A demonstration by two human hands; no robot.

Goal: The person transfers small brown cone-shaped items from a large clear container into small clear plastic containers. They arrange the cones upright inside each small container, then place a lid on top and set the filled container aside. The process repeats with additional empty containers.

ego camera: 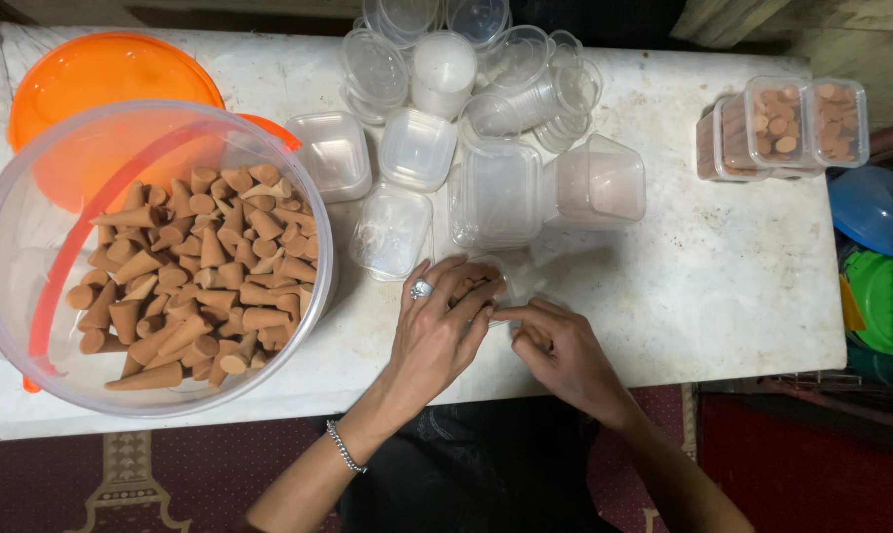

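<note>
The large clear plastic tub of brown cones stands far left. At table front-centre, left hand cups cones over the small clear plastic box; right hand fingers pinch its rim. Keep box level.

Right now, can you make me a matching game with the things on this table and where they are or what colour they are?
Things:
1. big clear tub of brown cones
2. filled boxes
3. orange lid
4. left hand

Places or states:
A. far right of the table
B. wears a ring and a bracelet
C. behind the tub, top left
D. left side, close to the near edge

Pairs: 1-D, 2-A, 3-C, 4-B
</note>
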